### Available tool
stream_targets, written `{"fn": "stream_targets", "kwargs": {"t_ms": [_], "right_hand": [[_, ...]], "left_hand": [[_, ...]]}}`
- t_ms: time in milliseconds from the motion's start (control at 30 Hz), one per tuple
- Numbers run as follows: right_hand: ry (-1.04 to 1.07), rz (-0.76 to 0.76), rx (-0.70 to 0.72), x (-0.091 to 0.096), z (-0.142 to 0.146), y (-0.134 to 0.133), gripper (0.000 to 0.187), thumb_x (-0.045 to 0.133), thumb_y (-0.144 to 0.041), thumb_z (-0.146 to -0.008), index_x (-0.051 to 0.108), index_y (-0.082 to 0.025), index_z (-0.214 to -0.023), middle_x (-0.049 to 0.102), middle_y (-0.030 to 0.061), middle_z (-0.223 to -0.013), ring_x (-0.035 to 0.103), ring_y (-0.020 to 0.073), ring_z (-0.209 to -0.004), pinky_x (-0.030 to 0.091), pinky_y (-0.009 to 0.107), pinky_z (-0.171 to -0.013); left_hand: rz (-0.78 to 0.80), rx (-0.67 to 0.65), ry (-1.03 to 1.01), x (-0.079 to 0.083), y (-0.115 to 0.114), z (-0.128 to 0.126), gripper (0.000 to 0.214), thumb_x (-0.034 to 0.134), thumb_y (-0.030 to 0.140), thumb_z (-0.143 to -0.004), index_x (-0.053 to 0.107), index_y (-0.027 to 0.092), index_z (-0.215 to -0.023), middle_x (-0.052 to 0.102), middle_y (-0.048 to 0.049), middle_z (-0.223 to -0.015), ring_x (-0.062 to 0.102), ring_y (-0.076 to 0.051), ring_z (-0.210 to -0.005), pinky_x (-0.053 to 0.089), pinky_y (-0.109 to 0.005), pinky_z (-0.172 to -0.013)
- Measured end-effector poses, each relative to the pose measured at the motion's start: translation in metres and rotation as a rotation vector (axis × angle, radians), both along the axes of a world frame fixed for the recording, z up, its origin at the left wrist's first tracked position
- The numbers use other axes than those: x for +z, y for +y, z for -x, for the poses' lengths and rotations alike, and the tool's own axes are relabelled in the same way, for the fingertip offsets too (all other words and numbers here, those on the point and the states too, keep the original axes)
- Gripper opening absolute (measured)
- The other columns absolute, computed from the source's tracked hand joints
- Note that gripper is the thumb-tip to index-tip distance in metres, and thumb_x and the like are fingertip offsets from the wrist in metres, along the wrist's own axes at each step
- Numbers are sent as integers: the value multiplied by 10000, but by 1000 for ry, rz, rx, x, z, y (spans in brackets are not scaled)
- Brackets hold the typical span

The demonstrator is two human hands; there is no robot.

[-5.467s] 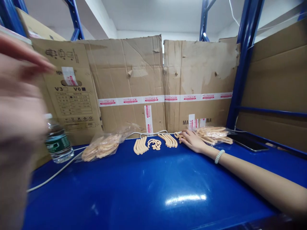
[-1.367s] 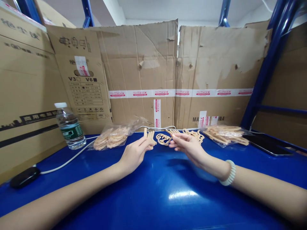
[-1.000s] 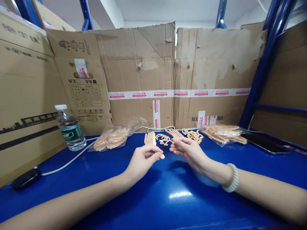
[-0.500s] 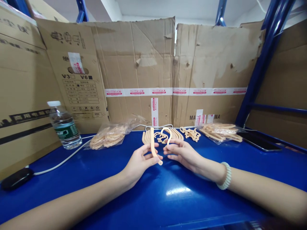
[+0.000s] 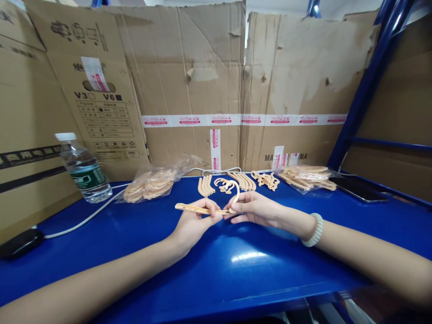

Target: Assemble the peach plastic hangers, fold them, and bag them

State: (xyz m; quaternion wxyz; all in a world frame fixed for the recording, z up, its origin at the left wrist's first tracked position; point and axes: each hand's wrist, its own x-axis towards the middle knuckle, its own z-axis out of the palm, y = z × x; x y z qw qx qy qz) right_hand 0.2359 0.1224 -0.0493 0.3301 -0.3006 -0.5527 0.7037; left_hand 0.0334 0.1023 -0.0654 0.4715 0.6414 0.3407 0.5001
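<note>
One bar (image 5: 196, 209), pinched by the left hand (image 5: 191, 225), lies left-to-right, ending at the hook (image 5: 238, 192) the right hand (image 5: 257, 209) pinches.

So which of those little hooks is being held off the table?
The hook in the right hand, its curve pointing up; the other loose hooks lie on the blue table.

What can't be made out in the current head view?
Head view:
Hook and strip, whether joined: the right hand partly covers where they meet.
Back box, middle letters: tape covers them.
V6 box, small print: too small and blurred.
Black device: cut off by the left edge.
</note>
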Motion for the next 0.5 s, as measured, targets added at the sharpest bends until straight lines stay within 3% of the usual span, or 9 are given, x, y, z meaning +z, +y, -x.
{"fn": "stream_targets", "kwargs": {"t_ms": [133, 500], "right_hand": [[-10, -1, 52, -2, 0, 0, 266, 782, -259, -720, 647, -86, -871, 715, 83, -835, 703, 169, -858, 561, 259, -800], [-8, -77, -91, -3, 6, -6, 280, 814, -302, -660, 633, -115, -764, 704, 53, -724, 712, 158, -716, 573, 240, -708]], "left_hand": [[-44, -8, 34, 2, -2, 0, 198, 705, 206, -681, 535, 153, -596, 596, -9, -788, 581, -145, -765, 436, -254, -717], [-125, -40, 102, 1, -3, 1, 188, 704, 229, -715, 565, 155, -614, 599, -28, -798, 577, -153, -754, 445, -263, -698]]}}
